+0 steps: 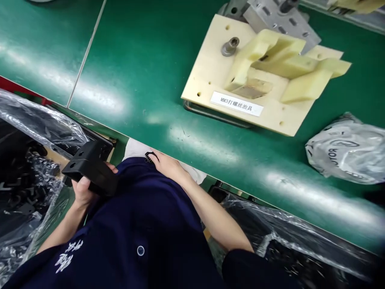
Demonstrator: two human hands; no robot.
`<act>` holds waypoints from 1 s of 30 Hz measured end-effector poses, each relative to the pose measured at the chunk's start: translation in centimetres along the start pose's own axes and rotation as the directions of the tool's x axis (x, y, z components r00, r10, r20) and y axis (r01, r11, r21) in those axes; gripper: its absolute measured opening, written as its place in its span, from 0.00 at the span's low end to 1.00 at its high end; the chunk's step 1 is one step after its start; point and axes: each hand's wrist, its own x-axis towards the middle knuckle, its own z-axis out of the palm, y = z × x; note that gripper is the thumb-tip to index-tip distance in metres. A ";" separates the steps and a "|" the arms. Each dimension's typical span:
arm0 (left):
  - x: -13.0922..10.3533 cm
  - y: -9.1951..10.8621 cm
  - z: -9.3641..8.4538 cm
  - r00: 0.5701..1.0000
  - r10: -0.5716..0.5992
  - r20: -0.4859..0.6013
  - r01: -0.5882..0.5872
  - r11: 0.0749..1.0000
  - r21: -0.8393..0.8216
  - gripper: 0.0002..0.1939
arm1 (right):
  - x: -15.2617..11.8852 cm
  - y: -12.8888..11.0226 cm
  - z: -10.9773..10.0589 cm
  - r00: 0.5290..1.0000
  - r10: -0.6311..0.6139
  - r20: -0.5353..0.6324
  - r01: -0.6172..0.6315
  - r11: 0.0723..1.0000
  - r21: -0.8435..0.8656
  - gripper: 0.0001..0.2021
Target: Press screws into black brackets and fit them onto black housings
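Note:
My left hand (82,190) is closed around a black bracket-like part (93,168), angular and hollow, with round holes in its upper face. It is held at the left of my body, below the table edge. My right hand (165,163) rests in front of my waist by the table edge, with its fingers on a small black ribbed piece (149,157). Part of that piece is hidden, so I cannot tell its kind. White cloth (135,148) shows behind this hand.
On the green table (144,72) stands a cream fixture (204,72) with yellow blocks and a metal post. A metal plate (270,20) is behind it, a printed plastic bag (349,148) at right. Plastic-lined containers of black parts (24,192) flank me below the edge.

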 end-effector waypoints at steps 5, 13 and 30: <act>1.3 1.3 0.6 0.874 -0.231 0.428 0.270 0.962 -0.032 0.37 | -3.5 1.1 0.4 0.996 0.059 -0.060 -0.056 0.997 0.051 0.24; 1.1 2.7 5.0 0.714 -0.374 0.592 0.475 0.880 -0.018 0.39 | -8.0 0.5 -0.3 0.975 0.055 -0.213 0.146 0.560 0.815 0.17; 0.9 6.0 12.9 0.839 -0.526 0.136 0.444 0.808 0.386 0.31 | -11.6 -3.8 -11.9 0.628 -0.327 -0.706 0.535 0.840 0.087 0.05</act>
